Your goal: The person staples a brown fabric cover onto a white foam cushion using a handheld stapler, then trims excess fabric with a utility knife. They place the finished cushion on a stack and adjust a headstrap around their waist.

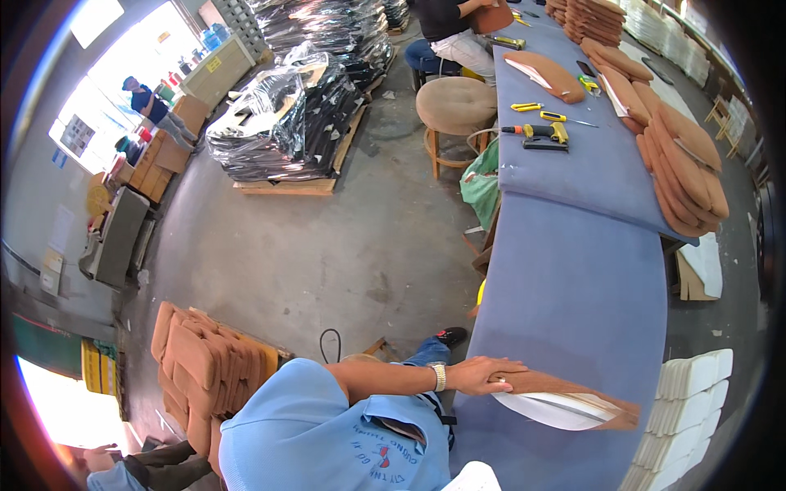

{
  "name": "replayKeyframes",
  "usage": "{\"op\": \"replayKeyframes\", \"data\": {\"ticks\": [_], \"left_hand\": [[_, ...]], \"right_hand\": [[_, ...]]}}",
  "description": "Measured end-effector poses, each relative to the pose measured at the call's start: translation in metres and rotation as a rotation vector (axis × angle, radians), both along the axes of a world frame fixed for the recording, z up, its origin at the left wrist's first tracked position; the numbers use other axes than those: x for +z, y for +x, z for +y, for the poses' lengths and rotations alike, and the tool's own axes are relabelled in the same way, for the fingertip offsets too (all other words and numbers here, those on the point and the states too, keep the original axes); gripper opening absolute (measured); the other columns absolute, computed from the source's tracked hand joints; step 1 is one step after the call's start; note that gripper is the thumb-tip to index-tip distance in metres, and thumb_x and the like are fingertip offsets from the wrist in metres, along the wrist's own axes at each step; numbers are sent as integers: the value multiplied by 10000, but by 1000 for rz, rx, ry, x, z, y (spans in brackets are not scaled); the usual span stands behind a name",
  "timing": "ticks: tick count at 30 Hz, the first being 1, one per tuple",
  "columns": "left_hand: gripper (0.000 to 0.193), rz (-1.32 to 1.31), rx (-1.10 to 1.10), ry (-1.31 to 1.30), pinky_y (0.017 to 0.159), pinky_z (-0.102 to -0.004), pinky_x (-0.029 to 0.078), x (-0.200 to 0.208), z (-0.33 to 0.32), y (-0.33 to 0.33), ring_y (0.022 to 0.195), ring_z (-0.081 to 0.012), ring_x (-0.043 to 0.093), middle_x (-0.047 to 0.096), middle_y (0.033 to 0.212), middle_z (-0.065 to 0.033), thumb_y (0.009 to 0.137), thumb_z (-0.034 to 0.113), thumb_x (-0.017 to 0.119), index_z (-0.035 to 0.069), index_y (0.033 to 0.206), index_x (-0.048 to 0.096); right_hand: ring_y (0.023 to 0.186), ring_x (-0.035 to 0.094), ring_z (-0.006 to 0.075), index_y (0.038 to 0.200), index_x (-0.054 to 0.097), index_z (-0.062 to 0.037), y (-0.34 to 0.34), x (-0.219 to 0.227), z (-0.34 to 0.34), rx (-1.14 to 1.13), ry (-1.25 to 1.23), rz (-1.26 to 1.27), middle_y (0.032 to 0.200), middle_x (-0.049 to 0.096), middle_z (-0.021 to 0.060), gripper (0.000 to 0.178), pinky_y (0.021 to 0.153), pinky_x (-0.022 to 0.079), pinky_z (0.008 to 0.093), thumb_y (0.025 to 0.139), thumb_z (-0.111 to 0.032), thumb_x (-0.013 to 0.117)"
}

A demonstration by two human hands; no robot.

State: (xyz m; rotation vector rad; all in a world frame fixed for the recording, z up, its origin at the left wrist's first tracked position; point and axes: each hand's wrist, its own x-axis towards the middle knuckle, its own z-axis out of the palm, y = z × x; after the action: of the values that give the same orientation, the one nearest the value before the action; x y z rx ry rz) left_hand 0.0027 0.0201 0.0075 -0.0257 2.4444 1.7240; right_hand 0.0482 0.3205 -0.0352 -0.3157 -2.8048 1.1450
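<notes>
My left hand (485,375), with a watch on its wrist, reaches across my body to the near part of the blue-covered table. Its fingers and thumb close over the end of a brown cushion (565,383), whose white inner side (557,411) shows along the near edge. The cushion is tilted, with its far end pointing right. My right hand is out of the picture. A small white shape (475,478) shows at the bottom edge; I cannot make out what it is.
Farther up the blue-covered table (573,278) lie a yellow-and-black staple gun (547,134), a screwdriver (565,119) and stacked brown cushions (684,172). White pads (684,409) stand at right, more brown cushions (205,360) at left. A round stool (456,106) and a seated person (450,37) are beyond.
</notes>
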Motion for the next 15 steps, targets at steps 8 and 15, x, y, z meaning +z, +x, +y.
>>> {"op": "replayKeyframes", "data": {"ticks": [8,15], "left_hand": [[689,23,-9,-105,1170,-503,428,0,6,8,1493,-406,389,442,1616,-150,1034,514,566,163,1603,395],[679,41,-5,-165,1125,-513,475,-3,13,17,1457,-404,444,446,1616,-117,1027,521,573,234,1612,378]], "right_hand": [[1026,698,329,1222,668,59,-26,-15,-38,-25,-117,-37,1163,714,217,360,909,567,425,953,-172,731],[1036,693,304,1235,652,61,-13,-19,-43,-106,-170,-39,1175,711,198,413,911,560,419,915,-167,780]]}}
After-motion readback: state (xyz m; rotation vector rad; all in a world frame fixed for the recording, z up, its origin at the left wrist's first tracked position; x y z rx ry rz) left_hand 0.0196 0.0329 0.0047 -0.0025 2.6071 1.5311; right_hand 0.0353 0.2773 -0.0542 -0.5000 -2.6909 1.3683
